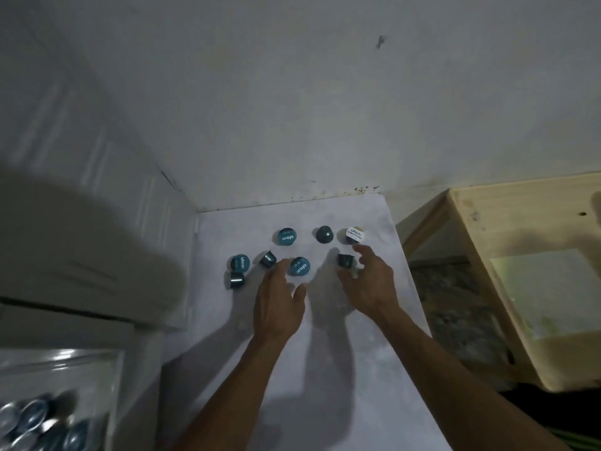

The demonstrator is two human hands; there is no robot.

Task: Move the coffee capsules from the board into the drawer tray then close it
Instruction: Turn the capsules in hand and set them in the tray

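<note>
Several teal coffee capsules lie scattered on the white board (292, 353). My left hand (279, 301) hovers with spread fingers between a tipped capsule (268, 259) and a lid-up capsule (300, 266). My right hand (367, 281) reaches to another tipped capsule (345, 260), forefinger above it and thumb just below; no firm grip shows. Further back sit a lid-up capsule (287, 237), a dark capsule (324, 235) and a white-lidded capsule (354, 236). At the left are two more capsules (240, 262). The open drawer tray (107, 385) at bottom left holds several capsules (32, 418).
A white appliance (81, 239) looms blurred above the tray on the left. The wall (292, 109) closes off the back of the board. A pale wooden frame (487, 255) stands to the right, past a gap showing a speckled floor.
</note>
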